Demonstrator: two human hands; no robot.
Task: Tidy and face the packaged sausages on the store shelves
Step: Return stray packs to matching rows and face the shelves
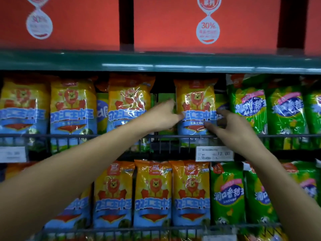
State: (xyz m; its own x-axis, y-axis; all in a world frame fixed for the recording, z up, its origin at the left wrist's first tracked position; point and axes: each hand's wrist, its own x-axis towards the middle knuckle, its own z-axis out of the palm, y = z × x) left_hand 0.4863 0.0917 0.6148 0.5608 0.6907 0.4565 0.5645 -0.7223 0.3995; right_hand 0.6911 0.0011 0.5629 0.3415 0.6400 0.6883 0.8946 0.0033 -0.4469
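A yellow-and-blue sausage pack with a lion picture [196,101] stands upright on the middle shelf behind a wire rail [121,136]. My left hand [165,115] grips the pack's left edge, thumb on its front. My right hand [231,126] holds its right edge, fingers curled around the side and thumb on the lower front. More lion packs [73,108] stand in a row to the left, with a dark gap between the held pack and the one beside it [129,103]. Green sausage packs [248,105] stand to the right.
The shelf below carries a row of lion packs [152,193] and green packs [227,193] behind another wire rail. A price tag [214,153] hangs on the middle rail. Red boxes [205,23] sit on the green top shelf [156,61].
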